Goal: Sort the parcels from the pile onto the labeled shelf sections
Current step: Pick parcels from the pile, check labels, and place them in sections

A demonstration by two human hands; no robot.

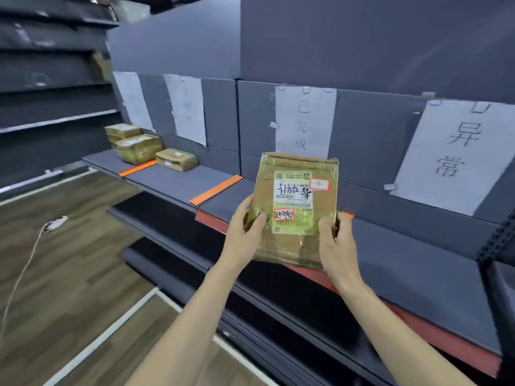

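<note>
**Two hands, one parcel held over the shelf**

Both of my hands are on the same parcel [295, 207], a flat brown cardboard packet wrapped in clear tape. I see my left hand [246, 235] clasping its lower left edge, thumb laid across the front and the other fingers behind. My right hand [335, 243] grips the lower right edge the same way, thumb forward on the tape. The parcel stands nearly upright, tipped slightly back, its white shipping label facing me upside down, with two red-bordered stickers on it, one near the top right and one near the bottom left.

I take the grey shelf [404, 263] as my landmark. The parcel hangs just above the shelf's front lip, in the section between two orange divider strips: one strip [216, 190] lies on the shelf to the parcel's left, and the tip of another [348, 215] peeks out beside my right hand. I cannot tell whether the parcel's bottom edge touches the shelf.

On the back panel above the shelf hang white paper signs. One sign [305, 121] sits directly behind the parcel, another [457, 154] is farther right, and two more are off to the left, too faint to read.

Far along the shelf to the left, three small brown boxes [139, 146] rest close together. Below the shelf, a white cable [25, 263] trails over the wooden floor.
</note>
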